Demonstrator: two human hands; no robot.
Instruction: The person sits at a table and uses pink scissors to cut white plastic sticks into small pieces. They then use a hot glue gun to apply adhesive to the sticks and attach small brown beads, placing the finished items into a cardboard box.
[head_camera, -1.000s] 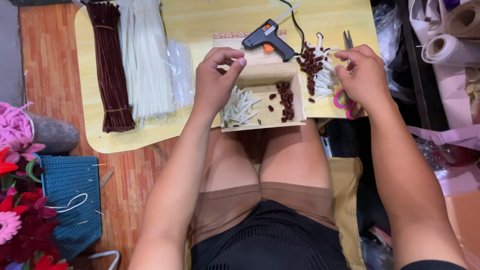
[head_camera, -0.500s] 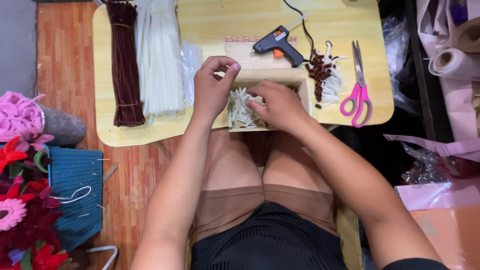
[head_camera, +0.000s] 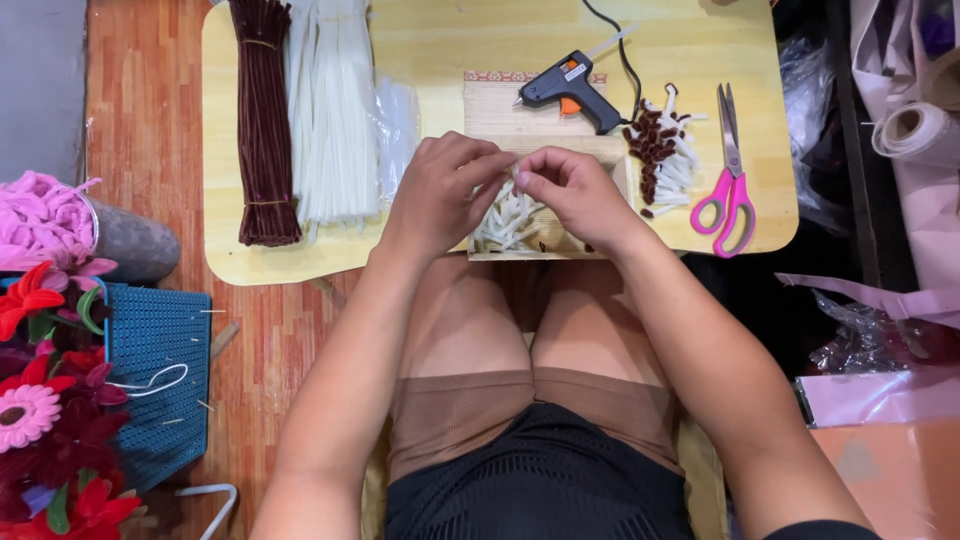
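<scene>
My left hand (head_camera: 440, 195) and my right hand (head_camera: 575, 195) meet fingertip to fingertip over a shallow wooden box (head_camera: 560, 245) at the near edge of a low yellow table (head_camera: 440, 40). Both pinch a small white pipe-cleaner piece (head_camera: 512, 176) between them. Several short white pieces (head_camera: 505, 225) lie in the box under my hands. The box's right part is hidden by my right hand.
On the table lie a brown pipe-cleaner bundle (head_camera: 262, 120), a white bundle (head_camera: 335, 110), a black glue gun (head_camera: 572, 90), a pile of brown and white cut pieces (head_camera: 662, 150) and pink scissors (head_camera: 728, 190). A blue basket (head_camera: 155, 385) and craft flowers (head_camera: 40, 420) sit on the floor at left.
My right hand came from the table's right side to the box, then rose to meet my left hand's fingertips. The camera view shifted so the table sits more to the right.
</scene>
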